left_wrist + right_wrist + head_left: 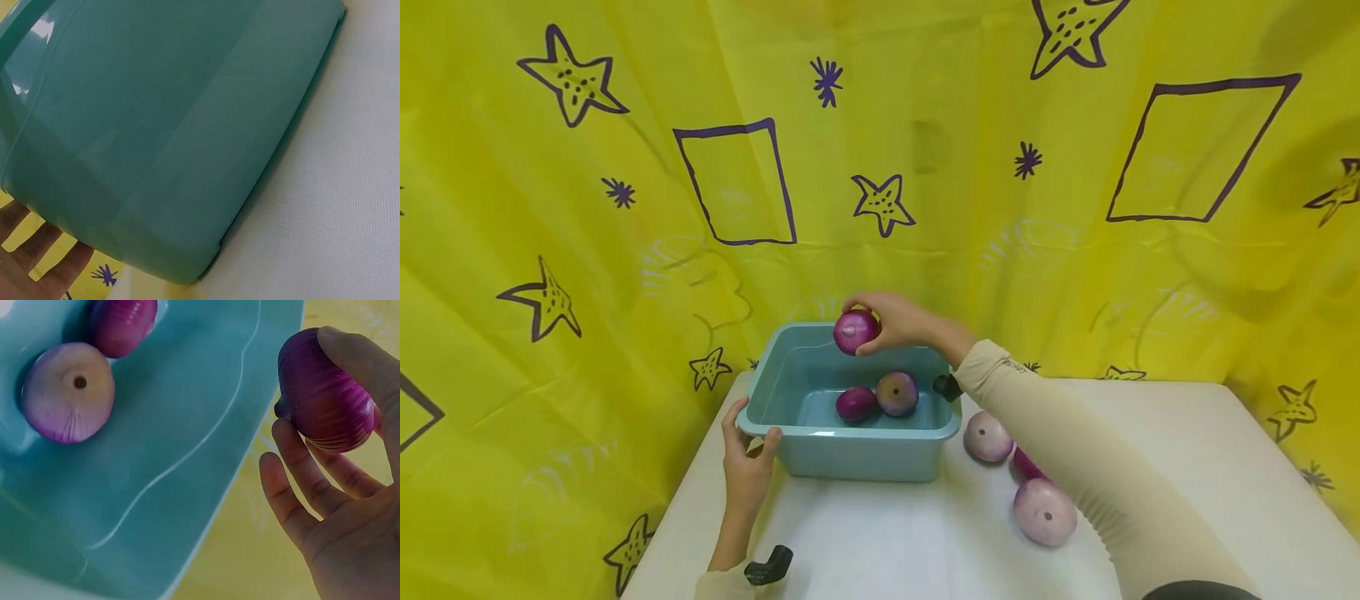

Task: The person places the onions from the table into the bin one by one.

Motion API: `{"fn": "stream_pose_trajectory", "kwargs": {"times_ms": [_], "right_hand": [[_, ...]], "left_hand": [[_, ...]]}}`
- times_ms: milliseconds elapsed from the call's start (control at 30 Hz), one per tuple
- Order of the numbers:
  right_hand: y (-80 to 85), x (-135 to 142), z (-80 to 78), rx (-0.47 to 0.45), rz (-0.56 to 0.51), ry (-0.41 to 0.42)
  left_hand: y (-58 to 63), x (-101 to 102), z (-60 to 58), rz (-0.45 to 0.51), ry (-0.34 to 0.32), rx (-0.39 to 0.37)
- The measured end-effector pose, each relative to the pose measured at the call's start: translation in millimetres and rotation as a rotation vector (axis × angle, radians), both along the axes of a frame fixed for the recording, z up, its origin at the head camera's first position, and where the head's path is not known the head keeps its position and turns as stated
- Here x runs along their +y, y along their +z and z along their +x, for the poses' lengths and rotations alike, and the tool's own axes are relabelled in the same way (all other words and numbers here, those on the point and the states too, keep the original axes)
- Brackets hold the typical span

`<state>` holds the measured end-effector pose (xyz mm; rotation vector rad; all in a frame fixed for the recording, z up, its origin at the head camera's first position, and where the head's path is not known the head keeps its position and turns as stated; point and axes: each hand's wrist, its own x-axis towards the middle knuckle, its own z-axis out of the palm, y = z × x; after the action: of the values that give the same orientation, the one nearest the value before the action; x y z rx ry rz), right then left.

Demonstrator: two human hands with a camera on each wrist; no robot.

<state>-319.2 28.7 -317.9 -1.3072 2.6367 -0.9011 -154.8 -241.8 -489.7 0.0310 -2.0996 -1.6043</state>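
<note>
A purple-red onion (855, 332) is held by my right hand (901, 322) over the back part of a blue-green plastic basin (861, 458). In the right wrist view, the thumb and fingers grip this onion (325, 394) from its sides. Two onions lie on the basin floor, touching or nearly so: a small dark purple one (855, 404) and a paler round one (897, 394) with a dark hole. My left hand (748, 471) holds the basin's front left corner, thumb at the rim. Its fingers (47, 250) show against the basin's outer side in the left wrist view.
Right of the basin on the white table (865, 542) lie a pale onion (988, 437), a purple onion (1027, 467) partly hidden by the right sleeve, and another pale onion (1045, 512). A yellow curtain (880, 275) with drawn stars hangs close behind the table.
</note>
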Motion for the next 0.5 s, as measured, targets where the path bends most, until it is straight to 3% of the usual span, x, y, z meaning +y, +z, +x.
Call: {"fn": "stream_pose_trajectory", "kwargs": {"times_ms": [500], "right_hand": [[-13.9, -9.6, -3.3, -0.014, 0.056, 0.006]], "left_hand": [[0.6, -0.8, 0.2, -0.009, -0.013, 0.001]]}}
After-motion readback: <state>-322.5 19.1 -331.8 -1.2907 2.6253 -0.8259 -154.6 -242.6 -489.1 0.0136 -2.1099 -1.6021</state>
